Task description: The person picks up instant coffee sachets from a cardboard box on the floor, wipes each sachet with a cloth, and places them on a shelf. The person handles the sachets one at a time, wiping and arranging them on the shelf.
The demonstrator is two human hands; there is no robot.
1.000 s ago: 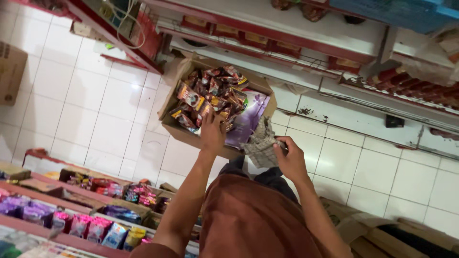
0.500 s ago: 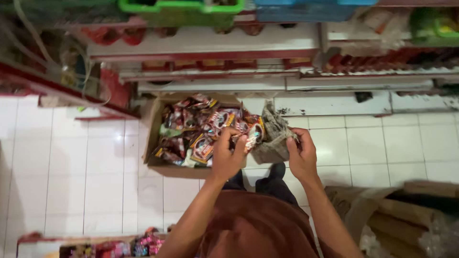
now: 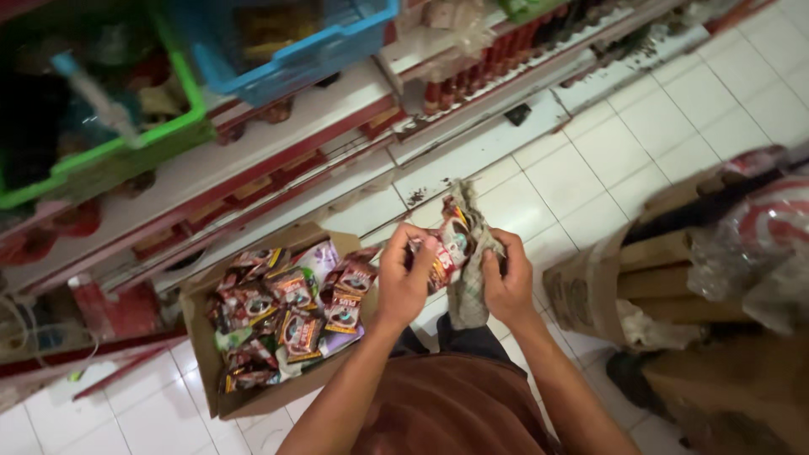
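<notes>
Even indoor light is cast across the white floor tiles (image 3: 590,177), with soft shadows. The green crate (image 3: 126,143) is blurred (the upper left is dimmest).

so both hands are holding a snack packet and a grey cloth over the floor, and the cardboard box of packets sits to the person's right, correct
Not quite. In the head view the cardboard box of packets lies to the person's left, not the right. The rest holds: the left hand and the right hand together hold a snack packet and a grey cloth over the tiled floor.
</notes>
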